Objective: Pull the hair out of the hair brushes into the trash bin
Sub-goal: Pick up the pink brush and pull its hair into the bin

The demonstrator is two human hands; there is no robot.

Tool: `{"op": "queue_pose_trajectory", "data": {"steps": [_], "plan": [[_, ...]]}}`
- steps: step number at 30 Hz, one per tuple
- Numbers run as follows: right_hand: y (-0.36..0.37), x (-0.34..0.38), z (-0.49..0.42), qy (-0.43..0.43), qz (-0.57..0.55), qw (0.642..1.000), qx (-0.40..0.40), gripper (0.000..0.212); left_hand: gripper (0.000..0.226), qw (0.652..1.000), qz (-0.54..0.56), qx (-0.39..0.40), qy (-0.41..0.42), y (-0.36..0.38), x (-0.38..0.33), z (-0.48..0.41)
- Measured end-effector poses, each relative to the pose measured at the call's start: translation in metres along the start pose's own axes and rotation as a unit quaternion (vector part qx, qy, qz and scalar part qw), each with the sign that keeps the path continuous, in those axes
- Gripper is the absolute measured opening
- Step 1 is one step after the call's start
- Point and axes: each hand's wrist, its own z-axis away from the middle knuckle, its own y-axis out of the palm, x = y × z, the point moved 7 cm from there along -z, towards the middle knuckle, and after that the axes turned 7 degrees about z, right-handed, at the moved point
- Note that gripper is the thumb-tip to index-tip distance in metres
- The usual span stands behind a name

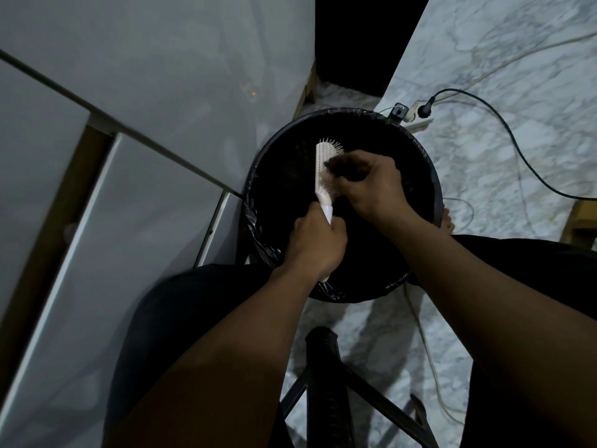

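A white hair brush is held over the open mouth of a round black trash bin lined with a black bag. My left hand grips the brush by its handle, bristles facing right. My right hand is at the bristles, its fingers pinched on a dark clump of hair that still touches the brush. Both hands are above the bin's inside, which is too dark to see into.
White cabinet fronts fill the left. A power strip with a black cable lies on the marble floor behind the bin. A black stool frame stands between my legs. A bare foot rests beside the bin.
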Motion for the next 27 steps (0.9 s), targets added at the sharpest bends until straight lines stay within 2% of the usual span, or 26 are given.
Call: {"op": "queue_pose_trajectory", "data": {"steps": [3,6,10,13,16,18,23,27], "plan": [[-0.007,-0.016,-0.004,0.096,-0.112,0.989,-0.008,0.020,0.020,1.000,-0.001,0.000,0.017,0.000,-0.001,0.000],[-0.008,-0.019,-0.003,0.156,-0.202,0.967,0.003,0.010,0.018,1.000,0.014,-0.002,0.018,0.000,-0.002,-0.001],[0.001,-0.026,0.000,0.246,-0.324,0.913,0.031,0.006,0.016,0.999,0.029,-0.014,0.012,-0.001,-0.001,-0.003],[0.006,-0.023,-0.003,0.225,-0.329,0.915,0.052,0.016,0.017,1.000,0.011,-0.009,0.014,0.000,0.001,-0.003],[-0.004,-0.020,-0.008,0.158,-0.236,0.959,-0.017,0.026,0.021,0.999,-0.022,0.000,0.036,0.001,-0.001,0.000],[-0.009,-0.024,-0.009,0.156,-0.214,0.963,-0.048,0.030,0.025,0.998,-0.044,0.007,0.048,0.002,-0.004,0.002],[-0.014,-0.035,-0.009,0.214,-0.253,0.941,-0.070,0.020,0.027,0.995,-0.079,0.012,0.064,0.002,-0.009,0.006],[-0.012,-0.036,-0.007,0.254,-0.357,0.896,-0.075,0.010,0.023,0.996,-0.061,0.004,0.068,0.000,-0.010,0.004]]}}
